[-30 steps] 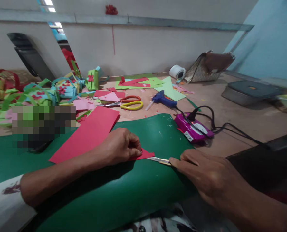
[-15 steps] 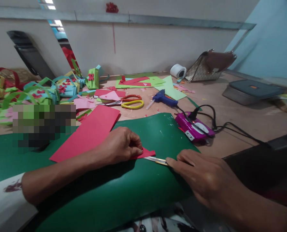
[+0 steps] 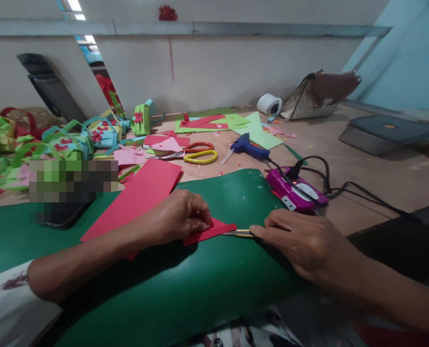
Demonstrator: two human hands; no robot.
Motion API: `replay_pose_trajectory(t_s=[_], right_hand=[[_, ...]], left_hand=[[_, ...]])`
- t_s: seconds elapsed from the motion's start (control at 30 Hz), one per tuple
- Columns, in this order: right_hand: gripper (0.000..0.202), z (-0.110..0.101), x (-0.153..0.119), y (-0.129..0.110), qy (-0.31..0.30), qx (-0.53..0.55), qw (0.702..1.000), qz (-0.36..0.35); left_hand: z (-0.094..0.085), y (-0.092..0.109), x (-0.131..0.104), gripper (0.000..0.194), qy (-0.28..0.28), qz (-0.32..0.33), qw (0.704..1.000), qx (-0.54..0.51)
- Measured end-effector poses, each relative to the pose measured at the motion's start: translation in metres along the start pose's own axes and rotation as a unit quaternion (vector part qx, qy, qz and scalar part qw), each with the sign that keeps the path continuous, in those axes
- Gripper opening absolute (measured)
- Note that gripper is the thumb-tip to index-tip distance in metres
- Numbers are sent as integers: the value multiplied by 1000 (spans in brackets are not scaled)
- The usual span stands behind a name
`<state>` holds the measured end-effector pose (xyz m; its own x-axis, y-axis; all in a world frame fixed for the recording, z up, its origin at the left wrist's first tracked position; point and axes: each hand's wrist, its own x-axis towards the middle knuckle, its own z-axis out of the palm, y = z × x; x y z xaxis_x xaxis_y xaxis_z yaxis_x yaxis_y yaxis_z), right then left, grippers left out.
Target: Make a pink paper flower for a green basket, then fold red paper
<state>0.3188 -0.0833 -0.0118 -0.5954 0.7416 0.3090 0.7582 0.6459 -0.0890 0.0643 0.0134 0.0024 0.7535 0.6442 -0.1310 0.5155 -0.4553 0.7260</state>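
Observation:
My left hand (image 3: 185,217) is closed, its thumb and fingertips pinching a small folded piece of red paper (image 3: 214,228) against the green mat (image 3: 156,289). In my right hand (image 3: 301,241) is a slim utility knife (image 3: 243,233) with yellow edges, its grip hidden by the fingers. The blade lies at the lower right edge of the red piece, its tip partly out of sight. A larger red paper sheet (image 3: 138,193) rests on the mat behind and under my left forearm.
Beyond the mat lie scissors (image 3: 201,156), a blue glue gun (image 3: 250,147) and a purple power strip (image 3: 295,190) with black cables. Several small paper baskets (image 3: 68,142) crowd the left. A lidded container (image 3: 383,135) and a handbag (image 3: 318,96) stand at the right.
My right hand and the knife have shifted slightly up, the blade now drawn along the red piece's edge. More of the red piece shows below my left fingers. The view has shifted slightly.

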Motion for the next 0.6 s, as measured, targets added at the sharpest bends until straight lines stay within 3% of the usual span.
replay_pose_trajectory(t_s=[0.2,0.3,0.6], right_hand=[[37,0,2,1,-2,-13,1000,-1],[37,0,1,1,-6,-11,1000,5],[36,-4,0,-4,-41,-5,999,21]], left_hand=[[-11,-7,-6,16,-39,63,997,7],[-12,-10,-8,15,-48,56,997,-1],[-7,-13,-11,10,-9,64,998,-8]])
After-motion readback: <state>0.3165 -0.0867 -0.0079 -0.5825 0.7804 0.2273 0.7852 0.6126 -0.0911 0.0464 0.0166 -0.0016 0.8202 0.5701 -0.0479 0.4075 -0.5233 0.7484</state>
